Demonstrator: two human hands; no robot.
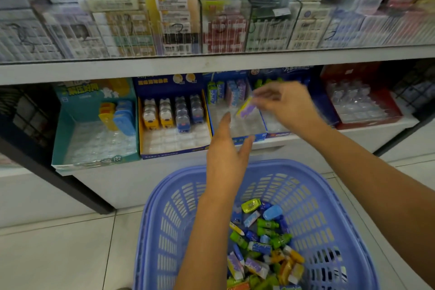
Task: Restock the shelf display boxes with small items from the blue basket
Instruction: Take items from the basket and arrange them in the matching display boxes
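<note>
Here the right hand (286, 103) pinches a purple-and-yellow packet (247, 108) over a display box (237, 122); the left hand (227, 148) is open-fingered above the blue basket (329, 207).

My right hand (286, 103) pinches a purple-yellow item (247, 108) over the blue display box (237, 135); my left hand (226, 148) hovers open above the blue basket (164, 219).

The right hand (286, 103) is smeared by motion, so its fingertips cannot be made out; the small purple and yellow item (247, 108) at them is blurred too, perhaps an eraser pack. The left forearm (207, 226) hides part of the blue basket (313, 198), whose near rim runs off the bottom edge. The print on the upper shelf packs (179, 19) is too blurred to read. The red display box (362, 101) holds clear packs too hazy to identify.
</note>
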